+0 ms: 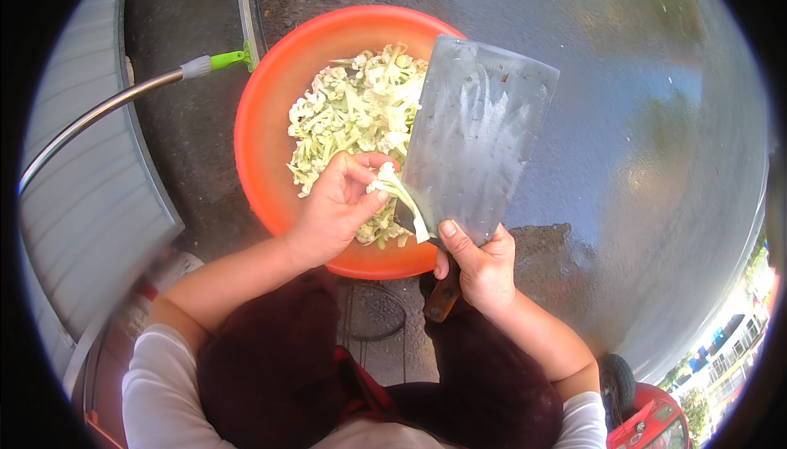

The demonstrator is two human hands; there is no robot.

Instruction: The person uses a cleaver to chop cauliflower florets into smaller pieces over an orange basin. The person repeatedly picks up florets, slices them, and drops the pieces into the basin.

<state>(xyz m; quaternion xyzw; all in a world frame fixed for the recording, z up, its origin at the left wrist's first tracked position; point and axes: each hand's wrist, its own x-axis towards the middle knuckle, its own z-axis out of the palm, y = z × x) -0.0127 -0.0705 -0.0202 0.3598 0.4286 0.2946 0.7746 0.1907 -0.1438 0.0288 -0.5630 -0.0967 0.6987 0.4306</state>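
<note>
Between the thumb and fingers of my left hand [341, 203] is a cauliflower floret [403, 194] with a long pale stem slanting down to the right. My right hand [482, 261] grips a Chinese cleaver [479, 135] low at its handle, thumb pressed near the heel of the blade. The broad grey blade points away from me and bears wet smears and small specks. Its left edge is next to the floret's stem; whether they touch I cannot tell. Under both hands stands an orange plastic basin [270, 203] holding a heap of cut cauliflower [356, 111]. The blade hides the basin's right side.
A floor squeegee [230, 60] with a green joint and metal pole lies left of the basin. Beside it is a grey corrugated metal panel [80, 111]. Wet dark pavement [590, 142] spreads right. A red vehicle [652, 418] stands at lower right.
</note>
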